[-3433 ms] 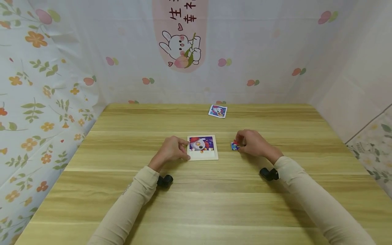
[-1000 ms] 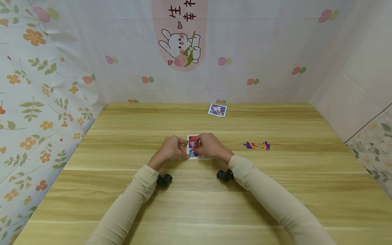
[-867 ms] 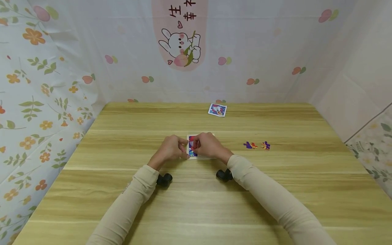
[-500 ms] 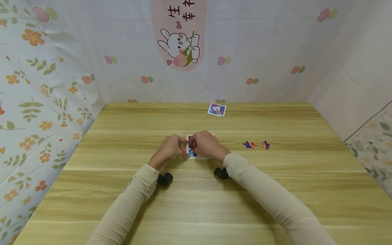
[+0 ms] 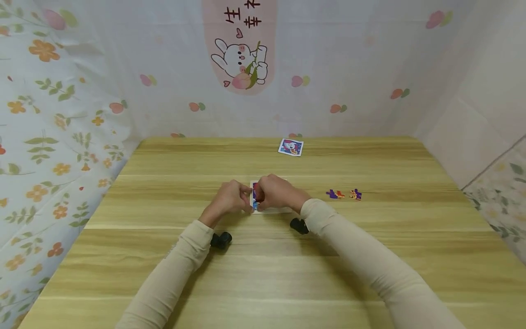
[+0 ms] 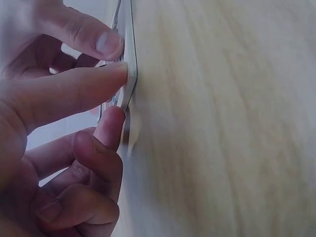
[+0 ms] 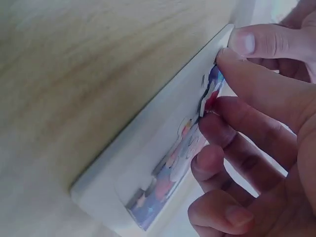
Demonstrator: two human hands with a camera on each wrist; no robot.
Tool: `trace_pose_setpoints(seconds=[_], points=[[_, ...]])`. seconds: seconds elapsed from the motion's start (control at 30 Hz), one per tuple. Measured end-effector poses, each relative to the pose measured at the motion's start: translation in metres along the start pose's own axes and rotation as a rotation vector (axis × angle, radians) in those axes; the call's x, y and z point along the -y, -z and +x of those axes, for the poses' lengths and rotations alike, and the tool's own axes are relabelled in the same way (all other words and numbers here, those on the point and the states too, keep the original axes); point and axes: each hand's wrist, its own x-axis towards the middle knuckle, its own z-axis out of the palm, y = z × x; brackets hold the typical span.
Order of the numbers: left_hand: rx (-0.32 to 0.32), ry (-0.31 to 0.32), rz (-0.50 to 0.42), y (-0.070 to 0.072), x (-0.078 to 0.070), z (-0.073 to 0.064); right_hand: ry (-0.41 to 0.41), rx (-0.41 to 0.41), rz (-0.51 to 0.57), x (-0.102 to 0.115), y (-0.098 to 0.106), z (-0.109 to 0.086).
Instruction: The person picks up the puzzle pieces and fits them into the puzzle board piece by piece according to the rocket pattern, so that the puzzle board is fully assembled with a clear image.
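A small white jigsaw tray (image 5: 277, 211) lies flat at mid-table, mostly covered by the hands in the head view. My left hand (image 5: 231, 197) holds its left edge with thumb and finger, the other fingers curled, as the left wrist view shows. Over the tray's left part, my right hand (image 5: 276, 192) pinches a blue and red jigsaw piece (image 7: 211, 100) in the near left corner. Joined picture pieces (image 7: 173, 170) fill the far side of the tray in the right wrist view, beside a bare white strip along the near side.
Two loose purple and orange jigsaw pieces, one nearer (image 5: 335, 194) and one farther right (image 5: 356, 195), lie right of the tray. A picture card (image 5: 291, 147) rests near the table's back edge. Behind it hangs a printed cloth (image 5: 320, 55).
My right hand has moved left from the loose pieces to the tray, bringing the blue and red piece. Lately it has shifted only slightly at the corner. The left hand keeps its place.
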Motion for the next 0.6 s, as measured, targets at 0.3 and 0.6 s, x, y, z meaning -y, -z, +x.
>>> trace_pose_setpoints(seconds=[0.3, 0.6], points=[[0.015, -0.022, 0.092, 0.001, 0.001, 0.001, 0.075, 0.088, -0.066, 0.009, 0.002, 0.004], [-0.004, -0.023, 0.125, 0.002, -0.005, 0.005, 0.089, 0.046, 0.017, -0.002, 0.003, 0.002]])
